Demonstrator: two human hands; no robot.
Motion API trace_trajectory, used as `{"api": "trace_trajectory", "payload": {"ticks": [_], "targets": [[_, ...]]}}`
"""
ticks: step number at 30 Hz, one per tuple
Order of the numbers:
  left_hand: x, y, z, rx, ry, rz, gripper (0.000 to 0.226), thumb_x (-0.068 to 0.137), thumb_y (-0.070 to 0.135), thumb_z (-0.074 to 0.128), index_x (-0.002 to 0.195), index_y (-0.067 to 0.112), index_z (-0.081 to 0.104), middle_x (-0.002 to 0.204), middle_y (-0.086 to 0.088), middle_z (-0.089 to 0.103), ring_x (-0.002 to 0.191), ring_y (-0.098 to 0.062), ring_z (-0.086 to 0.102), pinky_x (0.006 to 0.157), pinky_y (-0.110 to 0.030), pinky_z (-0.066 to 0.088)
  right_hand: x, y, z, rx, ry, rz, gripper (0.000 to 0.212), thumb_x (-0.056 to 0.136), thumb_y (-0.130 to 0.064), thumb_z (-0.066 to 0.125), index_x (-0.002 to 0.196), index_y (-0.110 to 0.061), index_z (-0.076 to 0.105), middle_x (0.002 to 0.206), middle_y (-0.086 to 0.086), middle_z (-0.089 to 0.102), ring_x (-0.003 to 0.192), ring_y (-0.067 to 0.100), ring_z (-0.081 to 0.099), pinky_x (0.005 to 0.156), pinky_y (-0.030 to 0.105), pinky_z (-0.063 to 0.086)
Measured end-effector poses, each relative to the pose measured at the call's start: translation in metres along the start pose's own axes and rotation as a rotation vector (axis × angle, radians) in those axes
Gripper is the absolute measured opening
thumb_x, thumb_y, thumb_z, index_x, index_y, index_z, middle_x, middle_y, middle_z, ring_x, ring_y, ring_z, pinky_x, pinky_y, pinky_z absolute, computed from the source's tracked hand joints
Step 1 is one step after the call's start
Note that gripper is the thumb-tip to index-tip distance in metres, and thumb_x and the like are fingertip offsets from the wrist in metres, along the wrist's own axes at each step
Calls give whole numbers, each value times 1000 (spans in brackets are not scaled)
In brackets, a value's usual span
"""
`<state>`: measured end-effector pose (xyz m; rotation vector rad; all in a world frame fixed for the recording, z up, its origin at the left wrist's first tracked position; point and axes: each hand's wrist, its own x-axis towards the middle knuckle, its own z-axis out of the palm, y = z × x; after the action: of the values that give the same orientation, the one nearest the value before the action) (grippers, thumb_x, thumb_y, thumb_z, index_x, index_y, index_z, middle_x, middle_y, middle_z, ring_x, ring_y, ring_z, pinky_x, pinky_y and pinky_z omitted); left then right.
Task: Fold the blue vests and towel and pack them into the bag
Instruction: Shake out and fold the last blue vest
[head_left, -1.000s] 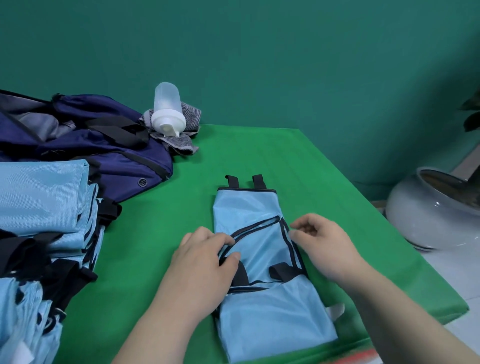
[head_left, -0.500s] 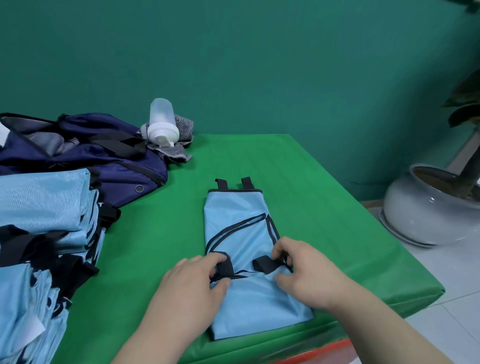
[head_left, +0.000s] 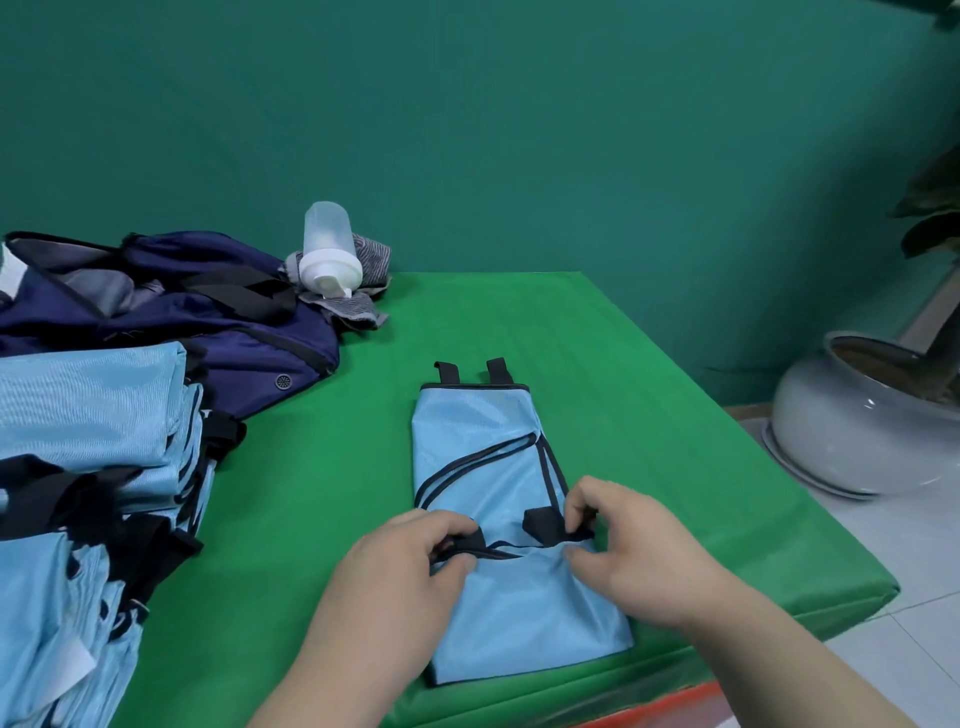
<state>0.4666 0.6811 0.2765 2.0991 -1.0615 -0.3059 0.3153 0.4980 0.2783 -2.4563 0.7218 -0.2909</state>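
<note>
**Straps pinched**

Both hands slid down the vest (head_left: 483, 457) since 1 s ago. It lies half-folded on the table (head_left: 675, 415). Left hand (head_left: 400, 577) & right hand (head_left: 639, 556) each pinch a black strap tab (head_left: 545, 521), I think. Next fold seems ready; bag (head_left: 208, 322) waits far left.

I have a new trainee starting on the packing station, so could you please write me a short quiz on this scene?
1. True or false: the left hand and the right hand each pinch a black strap on the blue vest.
2. The pile of folded vests lies: A) to the left of that vest; B) to its right; C) under it.
3. How many black tabs stick out past the vest's far edge?
Key: 1 true; 2 A; 3 two.
</note>
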Motion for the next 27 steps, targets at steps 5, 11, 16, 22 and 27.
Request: {"api": "trace_trajectory", "payload": {"ticks": [5,11,16,22,27], "targets": [[4,-4,1,-286,12,-31,32,81,18,80,80,50,73,94,33,65,72,-1,66,68,-12,45,-1,0,0,193,55,-26,28,78,-12,69,82,-34,52,81,-13,60,70,25,51,67,36,45],[20,6,-13,-468,186,41,49,77,0,79,85,48,74,90,20,70,83,-4,67,78,-14,49,11,-10,4,717,221,-19,28,76,-8,66,72,-32,52,70,-3,52,69,21,38,65,40,31],[67,13,-29,-383,253,37,36,78,2,77,79,38,75,88,21,70,77,2,64,71,-8,42,61,-25,-9,785,365,31,45,82,11,64,68,-30,54,71,5,52,61,19,36,58,36,28],[154,-2,-22,-272,242,-88,28,85,10,71,85,38,71,86,13,74,71,-5,64,62,-14,45,149,-14,-5,443,418,80,23,82,-3,62,78,-25,56,64,-13,54,48,3,39,47,16,28],[187,-38,5,-33,101,-109,27,94,25,64,121,28,66,119,11,64,107,-8,56,87,-18,37,189,24,20,145,261,70,22,88,-12,64,87,-32,57,99,-10,55,87,6,54,66,4,32]]}}
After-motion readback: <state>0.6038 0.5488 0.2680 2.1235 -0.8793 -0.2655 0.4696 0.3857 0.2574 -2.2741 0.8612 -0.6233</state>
